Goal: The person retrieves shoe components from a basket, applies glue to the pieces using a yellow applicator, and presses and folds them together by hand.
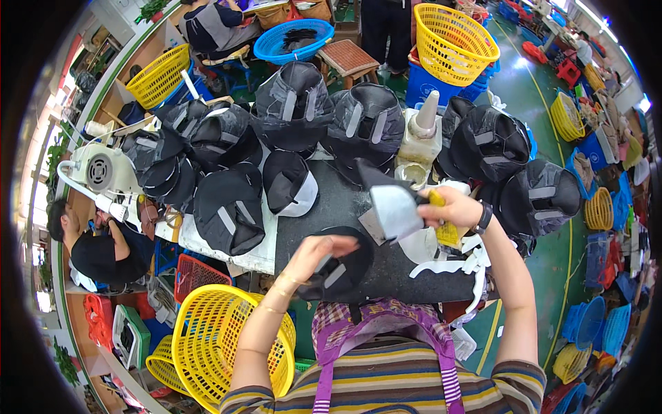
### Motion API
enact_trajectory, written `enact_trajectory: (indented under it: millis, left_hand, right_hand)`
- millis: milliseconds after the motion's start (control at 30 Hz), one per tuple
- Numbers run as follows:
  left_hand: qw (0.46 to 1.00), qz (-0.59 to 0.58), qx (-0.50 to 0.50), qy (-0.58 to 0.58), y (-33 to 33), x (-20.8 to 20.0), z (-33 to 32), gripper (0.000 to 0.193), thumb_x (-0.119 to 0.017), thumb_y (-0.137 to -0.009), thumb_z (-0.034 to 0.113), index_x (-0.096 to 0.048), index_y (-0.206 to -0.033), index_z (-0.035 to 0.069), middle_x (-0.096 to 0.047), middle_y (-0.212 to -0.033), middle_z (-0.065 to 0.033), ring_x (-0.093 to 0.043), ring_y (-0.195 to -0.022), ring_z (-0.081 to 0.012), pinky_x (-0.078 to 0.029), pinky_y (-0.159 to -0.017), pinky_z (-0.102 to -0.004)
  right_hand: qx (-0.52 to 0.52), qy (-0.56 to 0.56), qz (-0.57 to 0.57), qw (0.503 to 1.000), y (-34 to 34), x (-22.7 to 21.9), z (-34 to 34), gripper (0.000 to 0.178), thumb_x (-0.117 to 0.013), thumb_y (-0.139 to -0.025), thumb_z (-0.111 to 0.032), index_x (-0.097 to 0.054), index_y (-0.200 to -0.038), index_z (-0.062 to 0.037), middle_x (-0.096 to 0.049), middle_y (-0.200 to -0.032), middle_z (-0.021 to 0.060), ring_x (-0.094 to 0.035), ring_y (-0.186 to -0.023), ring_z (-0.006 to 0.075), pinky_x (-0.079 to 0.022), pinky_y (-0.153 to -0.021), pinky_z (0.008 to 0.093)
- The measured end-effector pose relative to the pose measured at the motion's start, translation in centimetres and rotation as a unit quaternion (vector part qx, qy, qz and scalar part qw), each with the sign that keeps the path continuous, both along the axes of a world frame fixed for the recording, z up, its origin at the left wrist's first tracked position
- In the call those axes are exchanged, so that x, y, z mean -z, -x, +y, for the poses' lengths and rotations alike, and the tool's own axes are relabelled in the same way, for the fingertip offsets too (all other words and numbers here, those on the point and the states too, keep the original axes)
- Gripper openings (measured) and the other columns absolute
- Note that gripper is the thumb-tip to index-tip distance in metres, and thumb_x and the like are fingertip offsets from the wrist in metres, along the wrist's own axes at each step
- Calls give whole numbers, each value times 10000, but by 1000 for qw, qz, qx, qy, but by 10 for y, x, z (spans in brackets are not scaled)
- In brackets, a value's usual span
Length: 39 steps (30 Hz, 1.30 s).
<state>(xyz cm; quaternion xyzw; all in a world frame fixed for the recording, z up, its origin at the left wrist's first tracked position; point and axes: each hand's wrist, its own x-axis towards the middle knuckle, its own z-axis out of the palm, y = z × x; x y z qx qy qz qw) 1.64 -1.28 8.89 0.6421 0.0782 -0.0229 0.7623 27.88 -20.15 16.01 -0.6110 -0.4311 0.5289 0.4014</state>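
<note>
My right hand (449, 210) is closed on a curved cap piece (396, 208), white on its face with a black flap, raised over the worktable. Something yellow (447, 236) shows at the same hand; whether it is held or lies behind cannot be made out. My left hand (324, 254) has its fingers stretched out above a black cap (353, 265) near the table's front edge, and its palm side is hidden. Another black cap with a white front (291, 185) lies just beyond, open side up.
Stacks of black caps (293, 103) line the back of the dark work mat (310, 224). A cone-topped container (420, 141) stands among them. White strips (476, 262) hang at the right. A yellow basket (207, 331) is at my left; co-workers sit farther off.
</note>
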Motion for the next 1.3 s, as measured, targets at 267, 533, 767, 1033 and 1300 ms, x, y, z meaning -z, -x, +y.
enact_trajectory:
  millis: [267,533,767,1033,1300]
  left_hand:
    - [870,12,-214,443,-50,-13,-37,457,-401,-900,337,-434,-1238,30,-489,-1239,-125,-471,-1136,-265,-338,-987,-394]
    - [899,18,-240,367,-44,15,-12,337,-476,-876,120,-465,-1185,-12,-535,-1170,-126,-518,-1074,-262,-387,-950,-402]
    - [911,-2,-233,341,-25,35,-5,376,-510,-831,-23,-439,-1201,-14,-535,-1161,-127,-535,-1053,-242,-413,-937,-393]
    - [849,190,-267,414,-11,77,-23,367,-569,-795,-18,-489,-1153,1,-563,-1112,-102,-554,-1010,-226,-438,-902,-367]
    - [924,78,-254,275,-10,69,-40,407,-529,-824,21,-434,-1219,0,-522,-1183,-106,-509,-1085,-223,-389,-948,-373]
  right_hand:
    - [69,-93,-376,919,50,-10,-5,425,-651,-737,-332,-495,-1099,-172,-552,-566,121,-579,-546,305,-439,-488,391]
    - [-136,-25,-350,926,53,42,-12,299,-617,-760,-317,-558,-951,-94,-595,-684,167,-587,-656,365,-451,-574,436]
    - [96,-111,-212,966,15,77,-12,221,-570,-765,-186,-548,-969,-101,-608,-744,155,-601,-644,239,-475,-588,372]
    - [401,-94,-300,860,-58,131,38,290,-683,-731,-233,-570,-741,33,-603,-661,142,-611,-604,225,-475,-558,315]
    - [126,-184,-531,817,-33,118,45,271,-674,-710,-253,-531,-692,-24,-572,-653,151,-583,-571,300,-471,-534,359]
